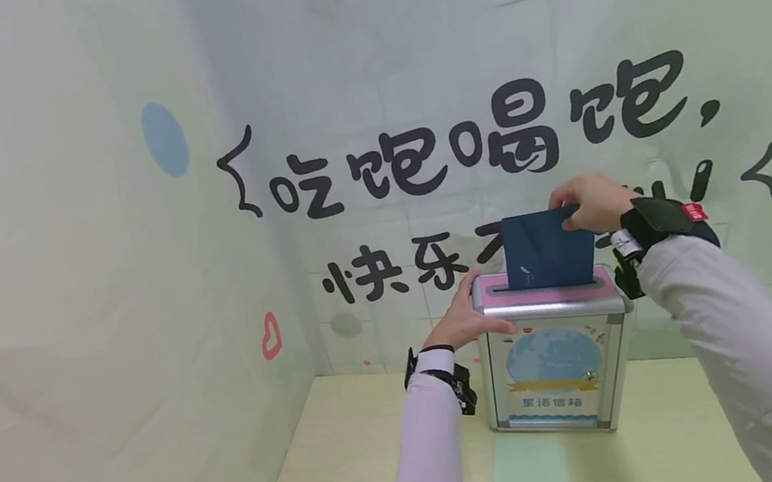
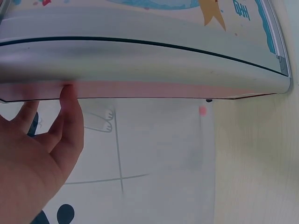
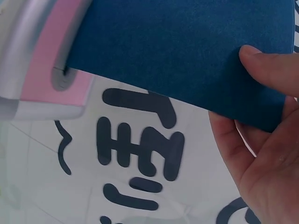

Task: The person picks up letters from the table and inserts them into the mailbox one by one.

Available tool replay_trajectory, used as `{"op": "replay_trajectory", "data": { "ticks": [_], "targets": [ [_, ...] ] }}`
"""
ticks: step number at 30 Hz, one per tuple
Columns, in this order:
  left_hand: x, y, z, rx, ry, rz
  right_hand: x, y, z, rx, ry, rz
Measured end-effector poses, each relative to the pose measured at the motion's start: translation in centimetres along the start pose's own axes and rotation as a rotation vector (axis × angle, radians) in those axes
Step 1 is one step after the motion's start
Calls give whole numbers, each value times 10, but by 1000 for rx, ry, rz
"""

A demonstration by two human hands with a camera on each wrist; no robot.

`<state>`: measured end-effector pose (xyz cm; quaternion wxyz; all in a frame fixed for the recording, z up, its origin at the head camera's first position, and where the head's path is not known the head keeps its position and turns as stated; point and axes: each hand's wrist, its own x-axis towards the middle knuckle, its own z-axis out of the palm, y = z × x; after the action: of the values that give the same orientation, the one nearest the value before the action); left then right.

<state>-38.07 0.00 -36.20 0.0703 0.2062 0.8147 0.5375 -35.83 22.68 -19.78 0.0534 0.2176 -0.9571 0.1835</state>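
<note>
My right hand [image 1: 596,203] pinches a dark blue card or envelope [image 1: 550,251] by its upper right corner. In the right wrist view, the thumb [image 3: 261,65] lies on the near face and the fingers are behind. The card stands upright, its lower edge hidden inside the slot [image 1: 602,282] of a silver-framed letter box [image 1: 623,323] with a pink top. My left hand [image 1: 467,320] holds the box's upper left corner, the thumb across the front and the other fingers at the side. In the left wrist view, its fingertips [image 2: 69,93] touch the pink panel.
The box stands on a pale wooden table [image 1: 355,443] near the back wall [image 1: 359,47], which bears large black lettering. A light green strip [image 1: 530,476] runs along the table before the box. Another wall [image 1: 71,318] rises at the left.
</note>
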Motion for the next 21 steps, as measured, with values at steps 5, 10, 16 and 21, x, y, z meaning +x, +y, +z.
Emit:
{"op": "replay_trajectory", "data": {
  "ticks": [5, 10, 16, 21],
  "targets": [
    [1, -2, -1, -5, 0, -6, -4, 6, 12, 50, -19, 11],
    [2, -2, -1, -18, -5, -9, -6, 11, 24, 84, -17, 41],
    [1, -2, -1, -19, -3, -8, -9, 18, 37, 75, -21, 52],
    [-2, 2, -1, -12, 1, 6, -11, 23, 44, 56, -19, 50]
  ]
}}
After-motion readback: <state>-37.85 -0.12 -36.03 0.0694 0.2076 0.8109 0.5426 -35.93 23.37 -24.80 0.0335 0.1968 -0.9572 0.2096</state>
